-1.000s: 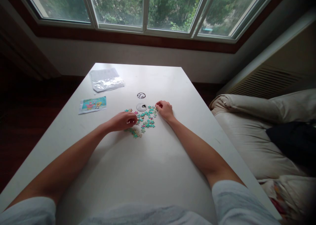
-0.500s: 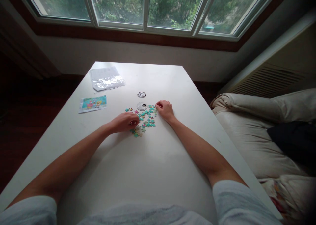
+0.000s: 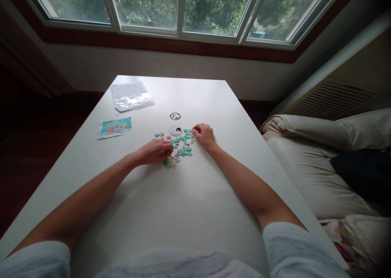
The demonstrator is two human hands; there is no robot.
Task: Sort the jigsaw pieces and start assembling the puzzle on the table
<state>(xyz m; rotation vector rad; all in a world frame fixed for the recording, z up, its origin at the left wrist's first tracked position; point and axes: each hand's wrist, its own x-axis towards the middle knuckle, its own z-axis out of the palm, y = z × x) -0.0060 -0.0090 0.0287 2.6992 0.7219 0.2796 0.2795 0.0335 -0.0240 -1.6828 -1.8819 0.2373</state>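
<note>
Many small jigsaw puzzle pieces (image 3: 184, 151), mostly teal with some pink and cream ones, lie in a loose heap on the white table (image 3: 189, 213). My left hand (image 3: 159, 150) is at the left side of the heap, its fingers curled together over the pieces; whatever is between the fingertips is hidden. At the heap's right edge my right hand (image 3: 204, 134) rests with bent fingers, thumb and fingertips pinched beside the outer pieces. I cannot make out anything in that pinch. Just behind the heap lies a round, clear-rimmed disc (image 3: 175, 130).
A second round disc (image 3: 175, 116) lies farther back. To the left is a picture card (image 3: 115, 127) with cartoon figures, and behind it a clear plastic bag (image 3: 132, 97) with paper. A cream sofa (image 3: 299, 164) stands along the right, and a window (image 3: 179, 9) is ahead.
My left hand has shifted very slightly to the right over the pieces. My right hand stays where it was at the heap's edge.
</note>
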